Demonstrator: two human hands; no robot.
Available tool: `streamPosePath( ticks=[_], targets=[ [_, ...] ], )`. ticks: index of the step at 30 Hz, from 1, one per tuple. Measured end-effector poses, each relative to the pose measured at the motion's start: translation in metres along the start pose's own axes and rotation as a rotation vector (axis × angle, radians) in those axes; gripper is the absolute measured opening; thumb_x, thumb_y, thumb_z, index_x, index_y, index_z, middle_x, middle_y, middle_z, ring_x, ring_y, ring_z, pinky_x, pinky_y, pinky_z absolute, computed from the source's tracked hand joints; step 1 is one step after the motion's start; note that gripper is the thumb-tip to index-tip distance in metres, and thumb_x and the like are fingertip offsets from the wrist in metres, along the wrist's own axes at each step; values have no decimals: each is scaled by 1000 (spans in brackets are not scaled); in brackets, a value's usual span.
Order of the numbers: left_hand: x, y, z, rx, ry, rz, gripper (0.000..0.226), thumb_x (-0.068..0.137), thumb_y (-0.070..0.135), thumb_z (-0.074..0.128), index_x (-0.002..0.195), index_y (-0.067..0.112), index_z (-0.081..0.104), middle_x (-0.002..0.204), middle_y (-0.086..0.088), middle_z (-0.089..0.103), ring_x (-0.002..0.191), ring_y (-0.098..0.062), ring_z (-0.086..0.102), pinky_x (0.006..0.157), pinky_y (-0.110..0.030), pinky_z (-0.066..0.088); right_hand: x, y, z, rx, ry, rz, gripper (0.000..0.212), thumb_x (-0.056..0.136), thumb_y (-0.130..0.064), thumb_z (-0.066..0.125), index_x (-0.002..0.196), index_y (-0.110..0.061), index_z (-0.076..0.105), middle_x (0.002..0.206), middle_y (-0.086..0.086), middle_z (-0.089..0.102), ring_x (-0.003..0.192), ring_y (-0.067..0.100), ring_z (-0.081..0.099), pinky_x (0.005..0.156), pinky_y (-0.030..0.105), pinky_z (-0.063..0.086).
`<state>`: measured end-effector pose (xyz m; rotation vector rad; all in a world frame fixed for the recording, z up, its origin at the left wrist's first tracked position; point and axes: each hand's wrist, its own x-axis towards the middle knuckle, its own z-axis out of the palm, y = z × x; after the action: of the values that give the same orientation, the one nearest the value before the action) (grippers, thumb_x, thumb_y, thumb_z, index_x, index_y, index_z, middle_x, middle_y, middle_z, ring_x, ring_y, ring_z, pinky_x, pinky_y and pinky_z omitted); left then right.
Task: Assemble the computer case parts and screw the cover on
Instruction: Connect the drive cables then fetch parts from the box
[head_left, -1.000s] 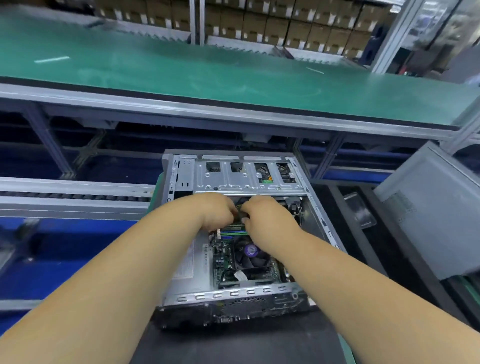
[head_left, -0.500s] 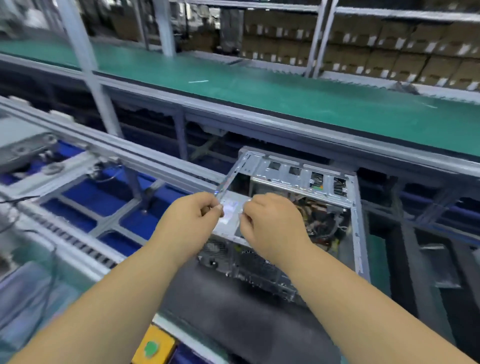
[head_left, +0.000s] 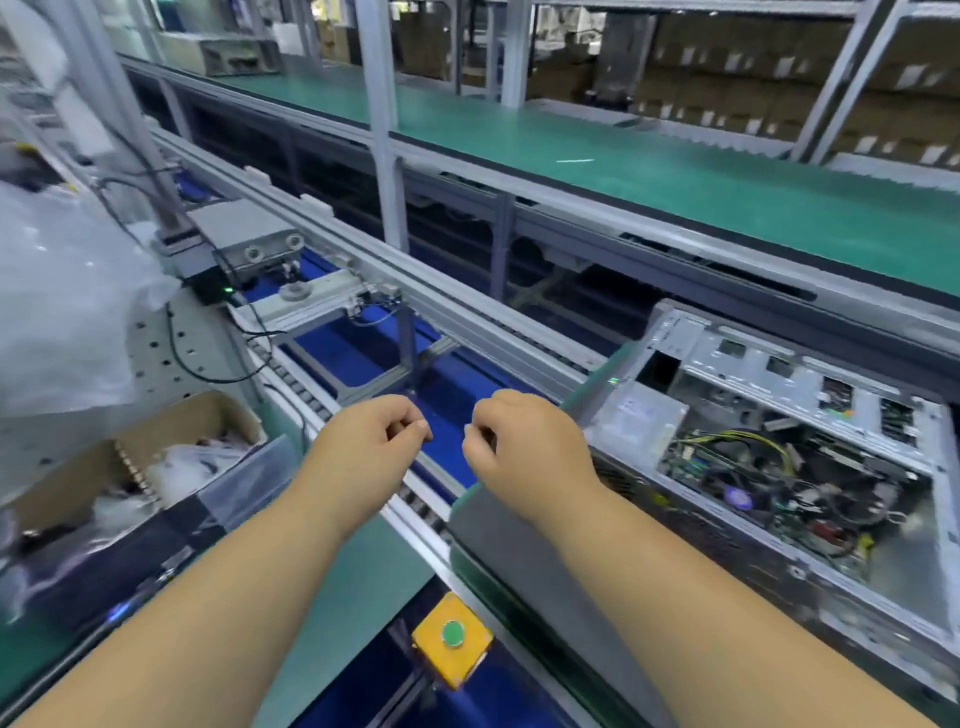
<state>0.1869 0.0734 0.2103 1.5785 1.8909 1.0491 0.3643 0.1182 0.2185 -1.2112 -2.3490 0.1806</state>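
Note:
The open computer case (head_left: 779, 441) lies on its side on a grey pallet (head_left: 519, 540) at the right. Its motherboard, fan and yellow-black cables are exposed, and no cover is on it. My left hand (head_left: 371, 441) and my right hand (head_left: 524, 447) hover side by side to the left of the case, above the blue conveyor gap. Each has its fingers curled, with thumb and forefinger pinched together. I can see nothing between the fingertips. Neither hand touches the case.
A cardboard box (head_left: 156, 467) with bagged parts stands at the near left, with a large clear plastic bag (head_left: 62, 291) behind it. A yellow box with a green button (head_left: 452, 639) sits below my hands. Roller rails (head_left: 415, 499) run diagonally, and a green belt (head_left: 675, 182) lies beyond.
My view has swung to the left, so the case now sits at the right. Both hands have come out of the case and off its edge, and now hang in the air beside it.

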Motion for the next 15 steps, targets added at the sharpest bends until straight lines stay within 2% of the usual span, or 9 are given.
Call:
streamPosePath(
  ticks=[3, 6, 9, 12, 15],
  targets=[
    [0, -34, -39, -4, 71, -53, 20, 87, 17, 59, 76, 32, 66, 55, 12, 53, 48, -4, 44, 53, -27, 37, 19, -32, 27, 94, -55, -9, 13, 92, -23, 50, 89, -18, 63, 85, -4, 57, 76, 23, 53, 62, 40, 48],
    [1, -68, -77, -37, 138, -104, 28, 85, 6, 57, 80, 32, 67, 57, 15, 50, 49, -3, 42, 55, -26, 38, 37, -63, 56, 137, -133, -9, 18, 94, -24, 49, 105, -23, 64, 95, -9, 56, 84, 21, 55, 68, 39, 50],
    [3, -101, -108, -29, 175, -136, 33, 84, 2, 53, 85, 32, 67, 66, 7, 56, 53, -6, 46, 50, -17, 38, 55, -89, 83, 141, -189, -6, 17, 94, -27, 50, 104, -25, 64, 96, -10, 56, 87, 19, 55, 71, 39, 49],
    [4, -138, -140, -43, 216, -165, 33, 82, 2, 53, 87, 31, 67, 74, 5, 62, 60, -9, 53, 54, -14, 40, 75, -116, 113, 138, -240, -12, 16, 94, -28, 50, 99, -26, 65, 96, -10, 56, 87, 18, 56, 73, 39, 50],
    [0, -178, -168, -68, 249, -245, 34, 83, 3, 55, 87, 34, 67, 80, 7, 62, 60, -6, 51, 59, -24, 41, 98, -142, 145, 135, -309, -24, 18, 94, -27, 50, 98, -24, 67, 102, -6, 61, 90, 21, 58, 74, 37, 50]
  ],
)
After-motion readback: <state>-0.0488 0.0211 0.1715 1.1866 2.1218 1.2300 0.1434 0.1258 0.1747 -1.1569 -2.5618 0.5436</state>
